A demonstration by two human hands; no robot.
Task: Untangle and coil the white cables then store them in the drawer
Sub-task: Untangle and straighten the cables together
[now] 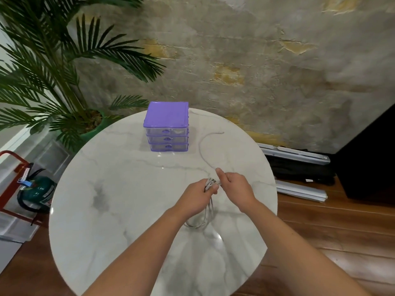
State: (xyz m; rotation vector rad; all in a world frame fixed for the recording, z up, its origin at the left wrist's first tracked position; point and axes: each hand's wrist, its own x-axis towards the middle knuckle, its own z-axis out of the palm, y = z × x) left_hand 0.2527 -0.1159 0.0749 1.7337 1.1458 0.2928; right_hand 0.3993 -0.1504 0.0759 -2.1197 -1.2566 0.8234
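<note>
Above the round white marble table (111,210), the left hand (195,197) grips a bundle of loops of the thin white cable (202,154), its fingers curled around the top of the coil while the loops hang down under it toward the table. The right hand (234,186) is just beside it, and it seems to pinch the cable near the bundle, with the thumb raised; the exact contact is hard to see. The free part of the cable runs away over the table in a curve, and its end lies near the small purple plastic drawer unit with three clear drawers (166,127), which are all closed. The coiling seems partly done. To do this step well, I think the right hand should feed the free part in loops of the same size as the hanging ones, and let the cable turn a little so no twist builds up. The left hand should hold firmly but not squeeze, or the loops may slip and tangle again.
</note>
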